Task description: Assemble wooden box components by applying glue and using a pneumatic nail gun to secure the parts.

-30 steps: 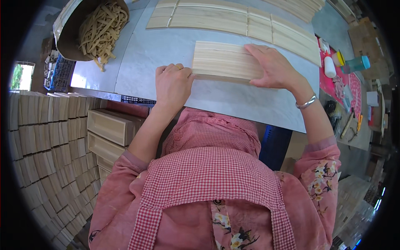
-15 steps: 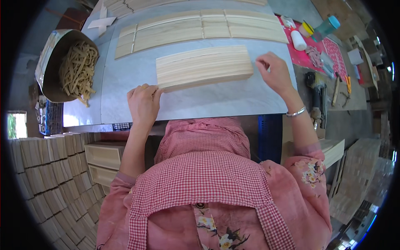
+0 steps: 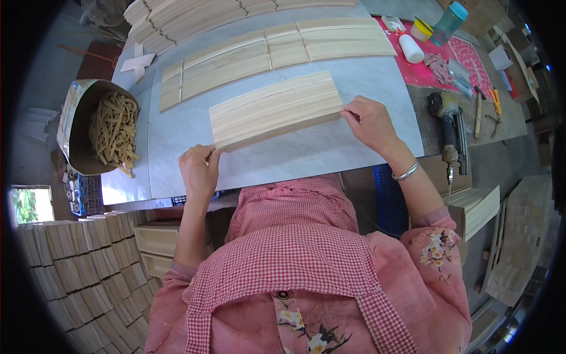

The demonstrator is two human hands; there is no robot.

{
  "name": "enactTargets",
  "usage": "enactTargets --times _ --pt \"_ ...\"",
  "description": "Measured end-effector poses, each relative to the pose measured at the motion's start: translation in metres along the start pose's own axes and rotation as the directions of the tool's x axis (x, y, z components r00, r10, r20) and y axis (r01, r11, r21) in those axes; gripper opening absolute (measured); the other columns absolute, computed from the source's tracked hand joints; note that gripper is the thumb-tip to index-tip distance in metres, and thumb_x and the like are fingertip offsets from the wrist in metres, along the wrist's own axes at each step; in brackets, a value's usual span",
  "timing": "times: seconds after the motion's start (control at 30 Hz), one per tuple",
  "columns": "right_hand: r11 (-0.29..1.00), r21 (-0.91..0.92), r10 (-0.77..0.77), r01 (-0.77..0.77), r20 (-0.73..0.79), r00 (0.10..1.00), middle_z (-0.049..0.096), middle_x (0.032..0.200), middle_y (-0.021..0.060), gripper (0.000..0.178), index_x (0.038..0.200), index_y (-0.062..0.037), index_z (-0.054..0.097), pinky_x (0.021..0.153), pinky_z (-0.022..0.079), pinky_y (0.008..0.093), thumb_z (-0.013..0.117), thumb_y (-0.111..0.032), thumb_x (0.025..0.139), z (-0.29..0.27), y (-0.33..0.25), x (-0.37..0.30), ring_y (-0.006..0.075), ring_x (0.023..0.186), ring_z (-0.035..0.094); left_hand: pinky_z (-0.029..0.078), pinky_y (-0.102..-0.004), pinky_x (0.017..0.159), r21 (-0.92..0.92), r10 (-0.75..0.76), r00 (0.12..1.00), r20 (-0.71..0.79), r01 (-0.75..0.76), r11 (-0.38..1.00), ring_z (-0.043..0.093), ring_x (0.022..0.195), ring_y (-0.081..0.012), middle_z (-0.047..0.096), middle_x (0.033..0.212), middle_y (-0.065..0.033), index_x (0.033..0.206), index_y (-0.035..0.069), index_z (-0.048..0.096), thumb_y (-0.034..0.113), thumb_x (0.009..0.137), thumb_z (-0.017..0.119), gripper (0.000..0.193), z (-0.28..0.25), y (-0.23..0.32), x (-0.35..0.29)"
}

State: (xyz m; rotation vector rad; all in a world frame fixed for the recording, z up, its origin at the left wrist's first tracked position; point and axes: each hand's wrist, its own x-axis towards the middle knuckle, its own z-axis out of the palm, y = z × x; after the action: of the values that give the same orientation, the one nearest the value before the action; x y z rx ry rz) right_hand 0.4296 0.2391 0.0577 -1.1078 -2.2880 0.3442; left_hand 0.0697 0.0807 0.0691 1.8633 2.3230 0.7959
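A long, pale wooden box (image 3: 274, 109) lies flat on the pale marbled table in front of me, its right end slightly farther away. Whether it is hollow cannot be seen. My left hand (image 3: 198, 171) pinches its near left corner between thumb and fingers. At its right end, my right hand (image 3: 369, 122) has thumb and fingertips closed on the near corner. Just beyond the box lies a row of grooved wooden panels (image 3: 236, 57), joined side by side and crossed by narrow light strips.
A bin (image 3: 71, 133) of tan rubber bands stands left. Stacked grooved boards (image 3: 206, 17) lie at the back. On the right are a white bottle (image 3: 411, 49), a teal bottle (image 3: 449, 23), a nail gun (image 3: 449, 121) and a hammer (image 3: 479, 112). Wooden pieces (image 3: 88, 259) are piled lower left.
My right hand has come from beside the box onto its right end. The box now sits more tilted, and my left hand still grips its left corner. The view has shifted slightly.
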Motion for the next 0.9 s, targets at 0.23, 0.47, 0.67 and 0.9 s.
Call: enactTargets --times 0.23,0.47,0.67,0.9 --pt "0.999 0.034 -0.026 0.026 0.01 1.0 0.064 0.078 0.0082 0.006 0.078 -0.0012 0.066 0.063 0.048 0.0352 0.069 -0.005 0.082 0.0 0.008 0.002 0.0259 0.065 0.059 0.046 -0.0348 0.076 -0.066 -0.014 1.0 -0.016 0.013 0.998 0.058 0.066 -0.0253 0.065 0.073 -0.0083 0.084 -0.001 0.075 0.012 0.083 0.075 0.013 -0.002 -0.001 0.001" --pt "0.958 0.263 0.127 -0.114 -0.032 0.991 0.064 0.08 0.0091 0.007 0.089 -0.0009 0.071 0.061 0.047 0.0335 0.069 -0.005 0.084 -0.008 0.013 0.017 0.0229 0.064 0.058 0.047 -0.034 0.077 0.226 0.093 0.965 0.244 -0.15 0.962 0.06 0.075 -0.0232 0.07 0.093 -0.0105 0.09 0.001 0.071 0.013 0.081 0.079 0.017 -0.039 0.037 0.036" --pt "0.855 0.472 0.337 -0.215 -0.19 0.922 0.065 0.086 0.0113 0.01 0.089 -0.0011 0.072 0.064 0.05 0.0343 0.07 -0.011 0.085 0.03 0.01 0.045 0.0238 0.066 0.06 0.032 -0.0469 0.111 -0.016 0.522 0.82 0.235 -0.533 0.846 0.045 0.133 -0.0355 0.049 0.148 -0.0147 0.092 0.01 0.062 0.034 0.074 0.086 0.039 0.019 0.127 0.079" --pt "0.847 0.446 0.404 -0.291 -0.183 0.896 0.061 0.085 0.0106 0.011 0.087 -0.0014 0.071 0.064 0.051 0.0347 0.071 -0.012 0.085 0.054 0.005 0.059 0.024 0.067 0.059 0.029 -0.0494 0.112 -0.109 0.551 0.778 0.3 -0.546 0.83 0.044 0.132 -0.0385 0.045 0.15 -0.0192 0.086 0.009 0.055 0.034 0.067 0.088 0.045 0.085 0.14 0.107"
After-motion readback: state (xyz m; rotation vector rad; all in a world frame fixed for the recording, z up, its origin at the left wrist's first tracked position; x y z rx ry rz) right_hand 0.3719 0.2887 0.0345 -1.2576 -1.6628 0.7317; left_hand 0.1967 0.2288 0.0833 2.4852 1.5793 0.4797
